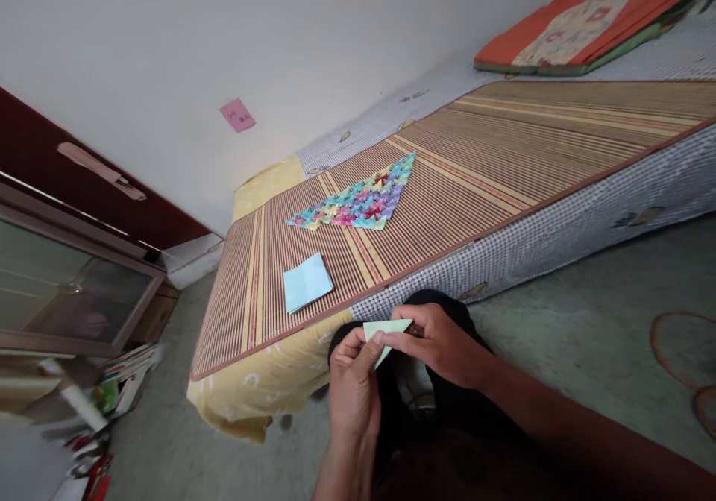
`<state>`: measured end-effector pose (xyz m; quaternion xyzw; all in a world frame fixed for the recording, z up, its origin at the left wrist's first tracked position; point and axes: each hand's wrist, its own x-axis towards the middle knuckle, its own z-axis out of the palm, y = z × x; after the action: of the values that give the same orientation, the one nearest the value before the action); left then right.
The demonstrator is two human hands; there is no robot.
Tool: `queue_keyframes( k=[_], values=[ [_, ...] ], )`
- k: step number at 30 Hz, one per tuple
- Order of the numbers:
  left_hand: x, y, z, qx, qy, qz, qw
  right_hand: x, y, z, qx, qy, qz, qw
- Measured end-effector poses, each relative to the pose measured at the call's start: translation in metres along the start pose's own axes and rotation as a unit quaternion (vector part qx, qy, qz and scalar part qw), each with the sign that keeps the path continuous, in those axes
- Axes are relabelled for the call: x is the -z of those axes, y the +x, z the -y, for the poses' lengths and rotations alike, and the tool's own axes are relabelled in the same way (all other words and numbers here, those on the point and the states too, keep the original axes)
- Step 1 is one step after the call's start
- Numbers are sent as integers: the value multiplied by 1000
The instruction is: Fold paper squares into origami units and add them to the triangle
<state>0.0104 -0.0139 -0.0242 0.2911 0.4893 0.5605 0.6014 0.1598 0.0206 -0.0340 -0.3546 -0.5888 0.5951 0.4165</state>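
Note:
A small pale green paper (385,331), folded into a triangle, is held over my lap in front of the bed. My left hand (353,382) pinches its lower left part. My right hand (439,341) pinches its right edge from above. On the bamboo mat (503,150) lies a stack of light blue square papers (306,282), close to the mat's near edge. Farther back on the mat rests a triangular patch of several joined colourful folded paper pieces (363,199).
The bed has a checked sheet (587,218) and a yellow cover (268,382) at its near corner. An orange folded quilt (582,27) lies at the far end. A dark cabinet with glass (67,277) stands left, with clutter on the floor (95,419). A pink note (237,115) sticks on the wall.

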Motion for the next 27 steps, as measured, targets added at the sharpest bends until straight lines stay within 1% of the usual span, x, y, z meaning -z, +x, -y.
queue_keyframes(
  k=[3,9,12,14,16,19,21,24,27],
  values=[
    [0,-1,0,-2,-3,16,1000,0,0,-3,-1,-14,-5,1000],
    [1,-3,3,-17,20,7,1000,12,-4,-5,26,-56,-47,997],
    [0,-4,1,12,57,19,998,17,-4,-2,28,-61,-40,997],
    [-1,-5,-2,33,101,38,994,20,-4,-1,31,-49,-19,998],
    [-1,-6,-5,33,142,53,988,21,-2,-3,32,-19,-8,999],
    [0,-8,-7,17,169,62,984,21,0,-6,14,27,-19,999],
    [2,-7,-5,3,177,69,982,21,2,-6,5,37,-31,999],
    [5,-4,0,-20,157,61,985,20,2,-5,13,47,-47,998],
    [3,-2,2,-1,67,38,997,19,1,-4,7,81,-19,997]
  ],
)
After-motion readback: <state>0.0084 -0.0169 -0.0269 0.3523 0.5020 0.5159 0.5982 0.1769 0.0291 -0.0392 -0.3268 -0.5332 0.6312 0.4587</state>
